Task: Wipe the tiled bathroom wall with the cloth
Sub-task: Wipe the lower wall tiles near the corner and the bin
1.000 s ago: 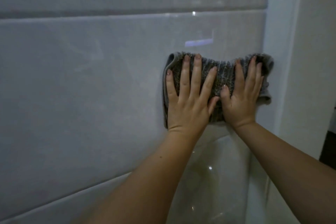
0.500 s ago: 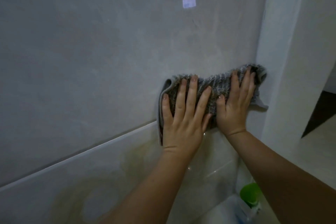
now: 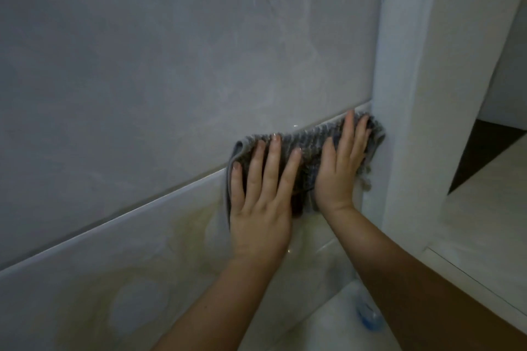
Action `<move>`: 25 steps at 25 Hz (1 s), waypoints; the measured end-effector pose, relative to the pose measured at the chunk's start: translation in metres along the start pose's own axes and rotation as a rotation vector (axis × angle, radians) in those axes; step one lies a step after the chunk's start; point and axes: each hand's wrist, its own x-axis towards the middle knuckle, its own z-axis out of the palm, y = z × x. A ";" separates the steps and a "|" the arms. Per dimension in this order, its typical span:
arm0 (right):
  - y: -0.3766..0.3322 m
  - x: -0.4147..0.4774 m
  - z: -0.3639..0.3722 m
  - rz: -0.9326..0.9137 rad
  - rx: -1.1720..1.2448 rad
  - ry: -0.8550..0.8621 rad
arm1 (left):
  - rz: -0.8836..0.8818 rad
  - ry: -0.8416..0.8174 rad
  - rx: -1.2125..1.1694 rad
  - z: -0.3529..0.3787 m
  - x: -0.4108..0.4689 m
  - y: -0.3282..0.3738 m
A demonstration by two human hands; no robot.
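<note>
Pressing flat against the tiled wall (image 3: 142, 71), both hands hold a grey ribbed cloth (image 3: 309, 148) over the grout line between two tiles. The left hand (image 3: 261, 208) lies with straight, spread fingers on the cloth's left half; the right hand (image 3: 340, 171) lies flat on its right half, fingers straight and closer together. The cloth's right edge touches a white corner post (image 3: 405, 94). A blurred blue thing (image 3: 368, 316) sits below.
</note>
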 end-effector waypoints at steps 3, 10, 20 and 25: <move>-0.031 0.019 0.005 0.058 0.092 0.085 | 0.020 0.035 0.000 -0.013 0.023 -0.014; -0.002 0.007 0.024 -0.071 -0.077 0.197 | 0.077 -0.058 0.082 0.005 -0.012 -0.011; 0.046 -0.051 0.012 0.237 -0.328 0.086 | 0.094 -0.264 0.006 0.016 -0.072 0.007; -0.016 -0.031 0.016 0.298 -0.078 0.036 | 0.030 -0.183 -0.008 -0.019 -0.047 -0.022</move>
